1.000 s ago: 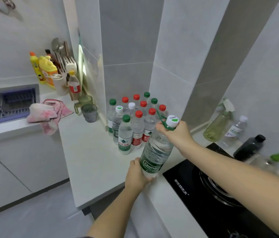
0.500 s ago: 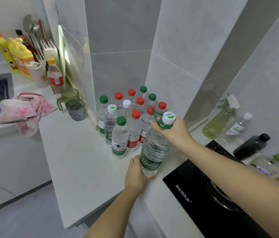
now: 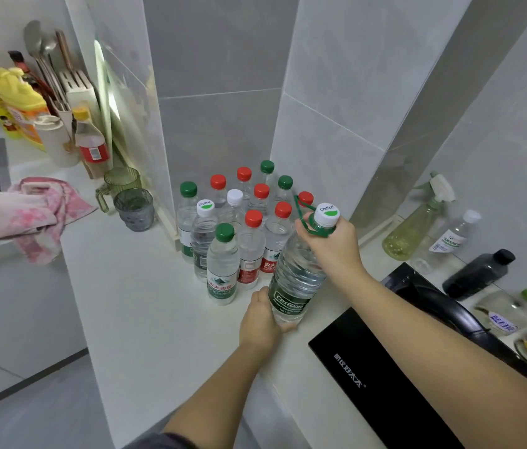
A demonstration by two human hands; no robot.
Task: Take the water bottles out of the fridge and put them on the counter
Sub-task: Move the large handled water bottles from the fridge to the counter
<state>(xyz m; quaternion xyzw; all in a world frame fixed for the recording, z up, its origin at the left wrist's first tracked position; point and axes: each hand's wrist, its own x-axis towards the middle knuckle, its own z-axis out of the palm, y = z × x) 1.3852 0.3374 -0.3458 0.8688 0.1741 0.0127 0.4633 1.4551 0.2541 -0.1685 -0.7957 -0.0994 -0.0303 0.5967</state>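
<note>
White worktop [image 3: 132, 303] runs into a tiled corner. A black hob [image 3: 385, 384] is set into it on the right.

A cluster of small water bottles [image 3: 250, 254] stands upright in the corner, packed close together. Twelve caps show, a mix of red, green and white.

The large Cestbon water bottle [image 3: 294, 280] is at the front right edge of the cluster, just beside the nearest red-cap bottles and between them and the hob. Its top leans right in this view. The base is at worktop level, but I can't tell whether it's actually resting there because the left hand hides it.

A pink towel [image 3: 29, 215] is crumpled on the left stretch of worktop, draped over the edge.

The right hand [image 3: 333, 241] is clamped round the big bottle's neck just under the white cap, with the green carry loop sticking out beside the fingers. The left hand [image 3: 258, 319] is wrapped round the bottle's lower body at the label.

A green spray bottle [image 3: 414, 228] and a black bottle [image 3: 477, 273] are behind the hob along the wall.

A green mug [image 3: 119, 186] and a grey tumbler [image 3: 134, 210] stand just beside each other, left of the cluster.
</note>
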